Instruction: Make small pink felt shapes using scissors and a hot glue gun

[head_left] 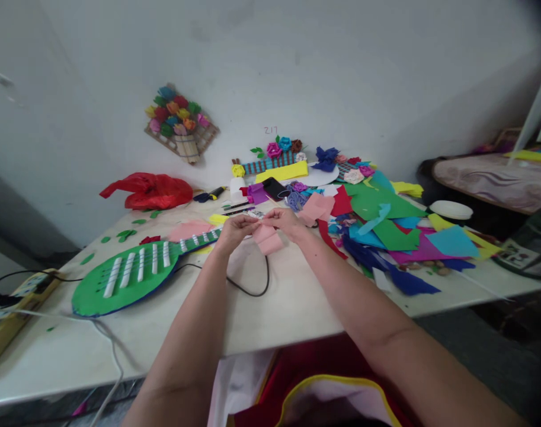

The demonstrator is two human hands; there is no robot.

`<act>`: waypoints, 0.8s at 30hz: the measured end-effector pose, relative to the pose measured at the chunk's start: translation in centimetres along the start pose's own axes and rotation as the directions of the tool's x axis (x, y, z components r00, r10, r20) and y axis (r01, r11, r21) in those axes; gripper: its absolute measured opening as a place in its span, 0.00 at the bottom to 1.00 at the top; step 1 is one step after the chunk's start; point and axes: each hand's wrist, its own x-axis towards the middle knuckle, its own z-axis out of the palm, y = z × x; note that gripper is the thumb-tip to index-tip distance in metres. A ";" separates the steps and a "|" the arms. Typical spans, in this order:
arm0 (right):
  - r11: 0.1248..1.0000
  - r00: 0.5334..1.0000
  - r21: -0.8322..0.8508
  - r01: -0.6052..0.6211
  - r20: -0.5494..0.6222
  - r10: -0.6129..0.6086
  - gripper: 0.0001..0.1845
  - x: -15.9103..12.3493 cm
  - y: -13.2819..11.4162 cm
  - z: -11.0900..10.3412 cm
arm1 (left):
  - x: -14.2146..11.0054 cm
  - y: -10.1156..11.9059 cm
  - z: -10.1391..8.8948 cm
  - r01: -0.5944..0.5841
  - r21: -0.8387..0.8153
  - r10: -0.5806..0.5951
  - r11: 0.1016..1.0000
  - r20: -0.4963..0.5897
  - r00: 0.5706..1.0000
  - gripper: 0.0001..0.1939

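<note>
Both hands meet over the middle of the table around a strip of pink crepe paper (269, 240). The fingers of my left hand (238, 230) are pinched at the strip's upper left edge. My right hand (284, 220) pinches the top edge from the other side, and the paper hangs down between the hands. Left of my left hand lies a green guitar-shaped craft (132, 277) with white rolled bars, its neck pointing toward my hands. More pink paper pieces (318, 207) lie just beyond my right hand.
Coloured paper scraps (386, 216) pile up on the right. A black phone (274, 188), pens (238, 209) and yellow-handled scissors (211, 194) lie behind my hands. A red plastic bag (152, 191) sits back left. A black cable (259, 292) loops on the table (292, 314); a power strip (19, 314) is far left.
</note>
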 end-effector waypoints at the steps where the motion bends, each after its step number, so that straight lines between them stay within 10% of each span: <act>1: 1.000 1.000 0.004 -0.001 0.002 0.001 0.13 0.0 0.0 0.0 | 0.0 0.0 0.0 -0.002 0.000 0.002 1.000 0.000 1.000 0.20; 24: 0.999 0.999 -0.024 0.048 0.013 -0.048 0.15 -0.1 0.1 0.3 | -0.1 0.3 0.2 -0.001 -0.033 -0.001 0.999 -0.032 0.999 0.21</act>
